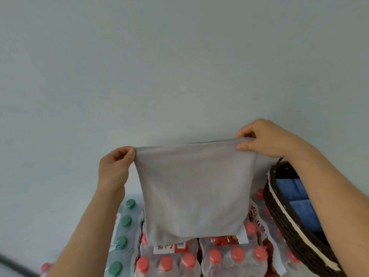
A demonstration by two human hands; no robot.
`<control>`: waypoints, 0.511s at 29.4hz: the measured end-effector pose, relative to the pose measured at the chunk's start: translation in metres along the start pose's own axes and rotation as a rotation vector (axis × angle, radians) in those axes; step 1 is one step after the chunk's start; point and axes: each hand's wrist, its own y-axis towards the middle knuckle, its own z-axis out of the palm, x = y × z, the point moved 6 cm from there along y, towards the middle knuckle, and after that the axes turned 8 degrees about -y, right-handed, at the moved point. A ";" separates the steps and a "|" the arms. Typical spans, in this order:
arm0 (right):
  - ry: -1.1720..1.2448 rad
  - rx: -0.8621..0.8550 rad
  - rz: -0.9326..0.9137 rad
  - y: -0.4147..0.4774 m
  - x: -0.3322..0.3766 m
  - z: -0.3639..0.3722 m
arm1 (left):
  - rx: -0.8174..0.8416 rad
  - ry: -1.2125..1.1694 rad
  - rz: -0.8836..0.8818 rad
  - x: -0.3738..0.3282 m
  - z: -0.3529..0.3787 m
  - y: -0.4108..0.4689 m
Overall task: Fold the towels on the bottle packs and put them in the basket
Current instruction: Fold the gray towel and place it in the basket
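A grey towel [193, 188] hangs in the air, doubled over, above the bottle packs [225, 258]. My left hand [114, 166] pinches its top left corner. My right hand [265, 138] pinches the top right corner, slightly higher. The towel's lower edge hangs just over the red-capped bottles. A dark woven basket [287, 222] with a pale rim stripe stands to the right on the packs, under my right forearm. Folded blue towels [295, 196] lie inside it.
Shrink-wrapped packs of red-capped bottles fill the lower middle. A pack of green-capped bottles [123, 232] sits to their left. A plain pale wall [179, 66] rises directly behind everything. A dark blurred edge [16, 266] crosses the lower left corner.
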 end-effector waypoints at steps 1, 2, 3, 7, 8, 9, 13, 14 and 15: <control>-0.058 -0.117 0.020 0.005 -0.002 -0.005 | 0.001 -0.014 -0.004 0.000 0.004 0.003; -0.079 -0.226 0.028 0.007 -0.002 -0.013 | -0.001 -0.035 0.009 -0.005 0.008 0.005; -0.061 -0.318 0.031 0.006 0.000 -0.022 | -0.003 -0.068 0.041 -0.012 0.012 0.006; 0.321 -0.483 0.034 -0.032 0.000 -0.036 | 0.095 -0.328 0.151 -0.040 0.023 -0.011; 0.388 -0.468 0.046 -0.046 -0.002 -0.025 | 0.110 -0.366 0.136 -0.035 0.020 -0.020; 0.399 -0.433 0.067 -0.062 -0.005 -0.006 | 0.107 -0.371 0.101 -0.022 0.015 -0.030; 0.346 -0.164 0.216 -0.124 -0.028 0.108 | 0.048 -0.070 -0.192 0.085 -0.018 -0.088; 0.358 -0.079 0.241 -0.139 -0.032 0.138 | 0.059 0.095 -0.259 0.115 -0.028 -0.103; 0.347 -0.016 0.258 -0.152 -0.038 0.165 | 0.090 0.252 -0.305 0.140 -0.039 -0.117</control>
